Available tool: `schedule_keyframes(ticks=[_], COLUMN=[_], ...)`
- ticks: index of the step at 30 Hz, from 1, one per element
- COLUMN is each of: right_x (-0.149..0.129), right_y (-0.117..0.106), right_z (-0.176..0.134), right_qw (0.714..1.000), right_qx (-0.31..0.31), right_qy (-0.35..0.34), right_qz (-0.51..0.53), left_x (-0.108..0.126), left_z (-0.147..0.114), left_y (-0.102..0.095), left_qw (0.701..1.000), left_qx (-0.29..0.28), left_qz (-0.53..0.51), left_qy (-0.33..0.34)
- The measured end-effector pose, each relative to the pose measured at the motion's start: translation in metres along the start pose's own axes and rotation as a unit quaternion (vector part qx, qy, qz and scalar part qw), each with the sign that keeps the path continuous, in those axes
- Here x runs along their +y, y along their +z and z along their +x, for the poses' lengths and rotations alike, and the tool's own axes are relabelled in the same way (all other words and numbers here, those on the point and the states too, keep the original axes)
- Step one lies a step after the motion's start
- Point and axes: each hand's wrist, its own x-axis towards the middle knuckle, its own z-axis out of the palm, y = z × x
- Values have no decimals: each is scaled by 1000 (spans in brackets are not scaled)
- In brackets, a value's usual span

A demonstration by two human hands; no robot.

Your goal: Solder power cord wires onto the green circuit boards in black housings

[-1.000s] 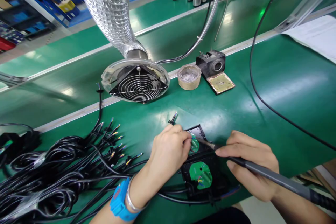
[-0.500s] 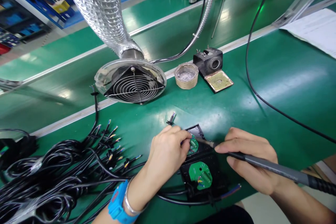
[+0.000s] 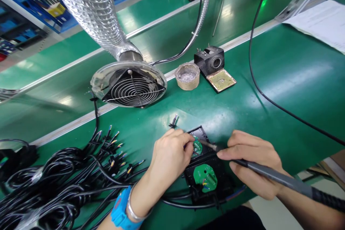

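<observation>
My right hand (image 3: 254, 163) grips a soldering iron (image 3: 272, 174) like a pen. The iron's tip points left and reaches the far green circuit board (image 3: 198, 146), which lies in a black plastic case (image 3: 199, 132). At that same board my left hand (image 3: 172, 151) is closed in a pinch; what its fingertips hold is hidden. Nearer to me, a second green circuit board (image 3: 205, 178), with coloured wires joined to it, sits in another black case (image 3: 225, 174). A black cable (image 3: 185, 205) runs along that case's near side.
Bundled black cables (image 3: 61, 183) with stripped ends cover the left. A fume extractor hood (image 3: 132, 88) hangs over the bench's back. Behind the hands stand a round solder-flecked dish (image 3: 187, 77) and an iron stand (image 3: 210, 61) with a sponge tray. Paper (image 3: 320, 25) lies at far right.
The view has shifted slightly, moving the background a little to the left. Both hands keep their places at the far board, the iron's tip still at it.
</observation>
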Motion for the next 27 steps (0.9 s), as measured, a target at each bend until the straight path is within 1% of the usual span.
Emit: schedule_keyframes(ticks=[4, 6, 8, 14, 17, 19, 22, 25, 27], right_x=[-1, -1, -3, -9, -5, 1, 9, 13, 15], right_y=[5, 6, 5, -2, 0, 5, 14, 23, 27], right_z=[-5, -7, -8, -8, -11, -12, -10, -5, -2], right_qw=[997, 995, 995, 995, 994, 993, 992, 990, 990], right_qx=[-9, -9, -2, 57, 92, 103, 83, 41, 17], right_qy=[-60, -76, -70, -56, -31, -21, -10, 2, 19], right_qz=[-54, -67, -72, -53, -53, -55, -97, -137, -140], left_x=[0, 0, 0, -1, -1, 0, 0, 0, 0], left_z=[1, 1, 0, 0, 0, 0, 0, -2, -4], left_y=[0, 0, 1, 5, 4, 3, 2, -1, -2], left_qw=[1000, 1000, 1000, 1000, 1000, 1000, 1000, 1000, 999], left_qx=[1, 2, 6, 25, 25, 20, 13, 1, -12], left_qz=[-1, -1, -1, 0, 4, 7, 3, -20, -36], left_qy=[-1, -2, -2, 0, -1, -3, -2, 15, 28])
